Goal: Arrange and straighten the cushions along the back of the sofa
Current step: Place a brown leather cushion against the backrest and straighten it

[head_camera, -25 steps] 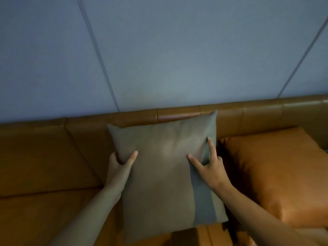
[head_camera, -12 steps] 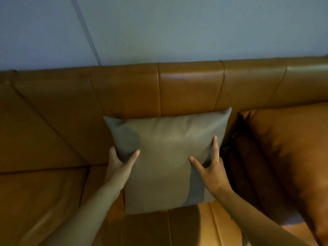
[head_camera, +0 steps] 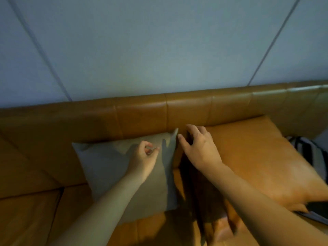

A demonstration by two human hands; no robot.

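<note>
Grey cushion propped on the sofa back, both hands off it

The grey cushion leaned on the sofa backrest, its long axis running up the back. The left hand, loosely curled and empty, hovered over it; the right hand, fingers spread, reached between it and the orange cushion just beside.

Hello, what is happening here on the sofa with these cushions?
A person is arranging cushions along the backrest of a brown leather sofa. The grey cushion leans against the backrest. The left hand is over its front with fingers loosely curled, gripping nothing visible. The right hand is spread open, reaching into the gap between the grey cushion and the orange cushion on its right. A striped cushion shows partly behind the orange one.
</note>
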